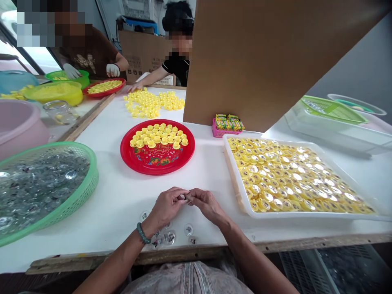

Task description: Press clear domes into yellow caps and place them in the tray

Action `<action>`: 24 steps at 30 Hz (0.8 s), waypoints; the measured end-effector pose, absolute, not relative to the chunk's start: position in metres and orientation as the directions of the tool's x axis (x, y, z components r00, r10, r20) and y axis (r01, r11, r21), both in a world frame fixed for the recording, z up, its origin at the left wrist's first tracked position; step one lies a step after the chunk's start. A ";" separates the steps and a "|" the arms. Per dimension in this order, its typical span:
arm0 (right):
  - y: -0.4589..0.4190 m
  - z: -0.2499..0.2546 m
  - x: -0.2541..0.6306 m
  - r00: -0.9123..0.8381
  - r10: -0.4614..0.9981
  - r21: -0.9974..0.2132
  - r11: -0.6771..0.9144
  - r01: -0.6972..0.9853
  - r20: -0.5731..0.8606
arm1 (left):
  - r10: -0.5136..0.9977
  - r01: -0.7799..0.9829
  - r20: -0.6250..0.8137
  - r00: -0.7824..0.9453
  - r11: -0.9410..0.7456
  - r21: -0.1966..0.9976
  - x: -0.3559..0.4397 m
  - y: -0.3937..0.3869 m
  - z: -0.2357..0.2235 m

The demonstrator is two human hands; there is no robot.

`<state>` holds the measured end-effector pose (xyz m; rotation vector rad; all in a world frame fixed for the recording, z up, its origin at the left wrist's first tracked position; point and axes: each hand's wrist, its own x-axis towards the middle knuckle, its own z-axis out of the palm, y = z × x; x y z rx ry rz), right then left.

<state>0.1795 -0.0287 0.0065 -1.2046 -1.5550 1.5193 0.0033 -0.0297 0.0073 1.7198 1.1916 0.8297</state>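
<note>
Fingertips pinched together, my left hand (167, 206) and my right hand (208, 204) meet above the white table. Between them is a small clear plastic cap (183, 197) with dark marks inside, mostly hidden by the fingers. Several loose clear caps (170, 237) with dark printed figures lie under and near my left wrist. Beyond my hands sits a red round tray (157, 165), with small yellow plastic pieces (162, 134) on its far half. A white tray (241, 200) to the right is packed with yellow pieces (275, 179) under shiny clear tops.
At left, a green basket (92, 163) holds many clear caps, near a pink tub (18, 126). Loose yellow pieces (147, 102) lie beyond the red tray. A cardboard panel (245, 61) stands behind a pink basket (226, 132). Two co-workers sit across the table (113, 192).
</note>
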 end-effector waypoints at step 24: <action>-0.027 0.001 0.163 -0.178 0.914 -0.781 0.404 0.476 0.364 | 0.946 -0.159 -0.324 0.008 0.321 0.933 0.030 -0.019 0.025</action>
